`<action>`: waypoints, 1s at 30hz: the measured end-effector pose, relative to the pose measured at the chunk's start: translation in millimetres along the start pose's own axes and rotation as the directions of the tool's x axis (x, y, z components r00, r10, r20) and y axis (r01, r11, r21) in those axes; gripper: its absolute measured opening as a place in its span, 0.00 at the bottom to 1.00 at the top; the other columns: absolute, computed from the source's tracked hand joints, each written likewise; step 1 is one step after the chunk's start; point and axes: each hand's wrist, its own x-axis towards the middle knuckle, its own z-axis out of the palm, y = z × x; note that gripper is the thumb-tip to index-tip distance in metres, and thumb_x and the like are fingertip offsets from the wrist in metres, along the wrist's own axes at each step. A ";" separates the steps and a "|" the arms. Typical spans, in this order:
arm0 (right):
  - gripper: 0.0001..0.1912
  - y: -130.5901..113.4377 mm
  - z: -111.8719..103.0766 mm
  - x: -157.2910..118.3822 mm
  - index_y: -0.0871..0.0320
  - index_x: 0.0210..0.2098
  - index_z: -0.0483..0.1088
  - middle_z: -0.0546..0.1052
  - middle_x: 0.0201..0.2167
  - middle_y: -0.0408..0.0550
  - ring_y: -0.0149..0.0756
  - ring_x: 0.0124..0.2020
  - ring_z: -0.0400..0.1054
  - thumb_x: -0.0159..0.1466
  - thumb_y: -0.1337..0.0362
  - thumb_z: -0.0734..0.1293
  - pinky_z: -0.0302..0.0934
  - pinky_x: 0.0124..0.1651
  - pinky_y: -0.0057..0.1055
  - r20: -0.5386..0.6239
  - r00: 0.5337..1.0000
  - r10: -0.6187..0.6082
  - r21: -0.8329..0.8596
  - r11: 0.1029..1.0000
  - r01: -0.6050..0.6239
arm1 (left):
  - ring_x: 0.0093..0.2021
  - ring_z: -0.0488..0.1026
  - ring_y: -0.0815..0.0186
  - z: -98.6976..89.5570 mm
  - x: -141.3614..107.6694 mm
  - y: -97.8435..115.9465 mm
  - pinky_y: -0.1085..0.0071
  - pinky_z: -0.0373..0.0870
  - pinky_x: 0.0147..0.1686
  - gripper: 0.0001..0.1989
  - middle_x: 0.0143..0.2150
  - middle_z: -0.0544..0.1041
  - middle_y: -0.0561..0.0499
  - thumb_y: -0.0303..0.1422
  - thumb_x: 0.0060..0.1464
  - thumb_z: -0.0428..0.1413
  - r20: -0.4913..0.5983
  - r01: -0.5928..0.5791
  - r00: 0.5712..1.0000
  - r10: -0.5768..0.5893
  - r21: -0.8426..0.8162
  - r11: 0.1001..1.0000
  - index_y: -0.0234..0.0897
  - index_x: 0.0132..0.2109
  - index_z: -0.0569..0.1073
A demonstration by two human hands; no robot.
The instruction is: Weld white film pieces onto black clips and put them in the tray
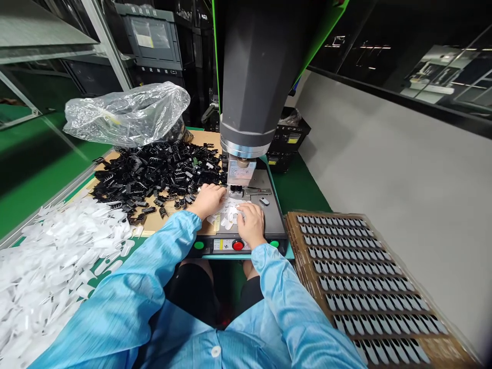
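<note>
My left hand (209,200) is closed, with its fingertips at the left side of a small metal fixture (236,195). A black plastic clip part (236,189) sits in that fixture, under the machine's metal press head (241,171). What the left fingers hold, if anything, is hidden. Just in front of the fixture lies a small heap of white plastic pieces (229,211). My right hand (250,223) rests at the heap's right side, fingers bent down over it; I cannot make out what is in them. A single grey and black part (264,201) lies on the machine bed to the right.
A large pile of black clip parts (154,169) spreads at left, below a clear plastic bag (128,115). Nearer lies a white-piece pile (65,256). Green buttons (199,245) flank a red button (238,245) at the front. Trays of finished-looking grey parts (361,277) stand right.
</note>
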 end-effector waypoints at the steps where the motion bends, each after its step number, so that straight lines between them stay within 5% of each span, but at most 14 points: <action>1: 0.12 0.6 -0.5 -0.2 0.53 0.49 0.77 0.80 0.55 0.52 0.49 0.60 0.66 0.70 0.68 0.65 0.59 0.62 0.46 -0.004 1.000 0.001 0.008 1.000 -0.001 | 0.51 0.73 0.49 -1.1 -2.3 -0.2 0.51 0.61 0.52 0.09 0.43 0.80 0.42 0.28 0.60 0.54 0.008 -0.005 1.000 0.005 -0.012 1.000 0.42 0.44 0.77; 5: 0.12 7.8 -5.4 12.2 0.53 0.47 0.77 0.81 0.52 0.51 0.48 0.57 0.68 0.68 0.69 0.65 0.61 0.62 0.45 -0.049 0.999 0.019 0.076 0.997 -0.015 | 0.49 0.75 0.51 -4.7 -10.8 -3.0 0.53 0.65 0.53 0.06 0.43 0.81 0.45 0.33 0.63 0.56 0.038 -0.048 0.998 0.053 -0.136 0.990 0.43 0.44 0.78; 8: 0.13 15.8 -8.5 40.1 0.54 0.51 0.76 0.81 0.51 0.52 0.49 0.55 0.69 0.68 0.67 0.67 0.63 0.61 0.44 -0.057 0.993 0.100 0.066 0.993 -0.097 | 0.50 0.75 0.52 -4.7 -6.1 -4.4 0.55 0.69 0.53 0.10 0.46 0.82 0.45 0.39 0.64 0.57 -0.029 0.033 0.999 -0.042 -0.259 0.965 0.42 0.48 0.79; 11: 0.19 20.8 -6.0 72.1 0.56 0.56 0.74 0.81 0.50 0.55 0.51 0.56 0.69 0.66 0.63 0.72 0.64 0.58 0.43 0.035 0.977 0.211 -0.014 0.977 -0.211 | 0.52 0.76 0.52 -1.2 11.3 -2.0 0.57 0.71 0.55 0.16 0.53 0.81 0.43 0.39 0.62 0.60 -0.085 0.109 0.984 -0.154 -0.391 0.914 0.40 0.54 0.79; 13: 0.21 22.4 -1.7 87.5 0.57 0.57 0.73 0.80 0.47 0.55 0.51 0.54 0.69 0.66 0.59 0.73 0.65 0.55 0.40 0.119 0.958 0.261 -0.066 0.965 -0.255 | 0.53 0.76 0.53 2.8 25.1 1.2 0.57 0.72 0.57 0.19 0.54 0.81 0.43 0.37 0.60 0.62 -0.081 0.069 0.989 -0.121 -0.472 0.879 0.39 0.57 0.79; 16: 0.19 25.2 5.5 99.4 0.57 0.56 0.74 0.80 0.47 0.55 0.49 0.52 0.69 0.68 0.57 0.70 0.64 0.54 0.38 0.188 0.947 0.259 -0.095 0.965 -0.245 | 0.54 0.76 0.53 9.4 41.0 4.5 0.58 0.72 0.59 0.21 0.53 0.82 0.42 0.35 0.57 0.64 -0.084 0.013 0.994 -0.071 -0.559 0.829 0.37 0.57 0.80; 20: 0.15 28.7 13.4 108.4 0.58 0.52 0.78 0.81 0.47 0.55 0.49 0.53 0.69 0.70 0.59 0.68 0.63 0.57 0.39 0.180 0.961 0.208 -0.047 0.978 -0.203 | 0.45 0.78 0.56 15.5 51.1 3.5 0.62 0.74 0.51 0.19 0.48 0.83 0.43 0.35 0.53 0.68 -0.042 0.099 0.985 -0.167 -0.657 0.747 0.36 0.53 0.83; 26: 0.12 24.5 14.8 111.5 0.58 0.45 0.80 0.81 0.32 0.48 0.42 0.36 0.74 0.66 0.60 0.68 0.67 0.45 0.35 0.149 0.915 0.376 0.229 0.887 -0.402 | 0.33 0.74 0.62 15.4 40.9 4.6 0.67 0.71 0.38 0.19 0.35 0.81 0.48 0.40 0.52 0.70 0.046 0.205 0.953 -0.299 -0.826 0.525 0.34 0.47 0.84; 30: 0.17 15.9 3.9 73.3 0.58 0.49 0.78 0.83 0.35 0.48 0.39 0.35 0.76 0.63 0.61 0.68 0.70 0.44 0.36 0.096 0.884 0.457 0.518 0.736 -0.437 | 0.36 0.76 0.64 4.3 -1.3 22.3 0.67 0.73 0.40 0.26 0.41 0.83 0.45 0.44 0.52 0.71 0.105 0.233 0.892 -0.440 -0.941 0.247 0.32 0.54 0.82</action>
